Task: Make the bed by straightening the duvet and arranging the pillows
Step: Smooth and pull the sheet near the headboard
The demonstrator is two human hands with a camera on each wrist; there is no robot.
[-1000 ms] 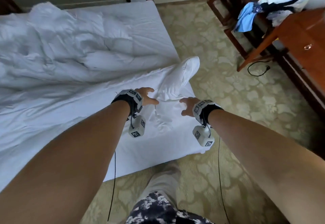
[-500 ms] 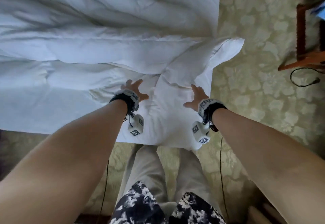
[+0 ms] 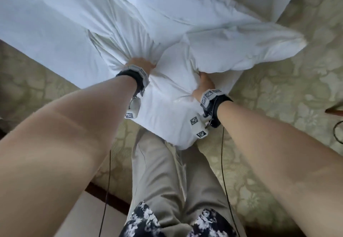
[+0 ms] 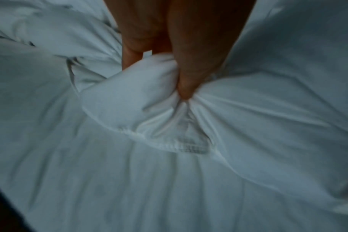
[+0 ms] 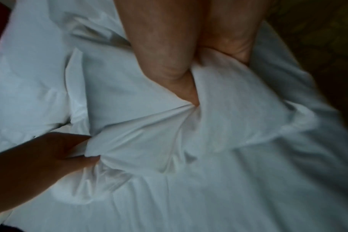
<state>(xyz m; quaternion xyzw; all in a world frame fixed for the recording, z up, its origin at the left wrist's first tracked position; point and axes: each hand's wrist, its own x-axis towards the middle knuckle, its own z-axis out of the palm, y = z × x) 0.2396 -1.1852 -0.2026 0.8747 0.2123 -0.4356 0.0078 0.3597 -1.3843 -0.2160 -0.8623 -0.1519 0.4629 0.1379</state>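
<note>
While both hands bunch it, the white duvet [image 3: 185, 32] lies rumpled and creased; left hand [image 3: 139, 64] and right hand [image 3: 203, 86] each grip a fistful, fingers curled tight.

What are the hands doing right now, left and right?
Left hand: closed, gripping a bunched fold of the white duvet.
Right hand: closed, pinching the same duvet near its folded corner.

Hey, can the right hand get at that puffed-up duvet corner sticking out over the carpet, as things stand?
Probably yes, but not freely: the right hand already has a grip on duvet fabric just below the puffed corner. Nothing blocks the way; it would need to let go first.
</note>
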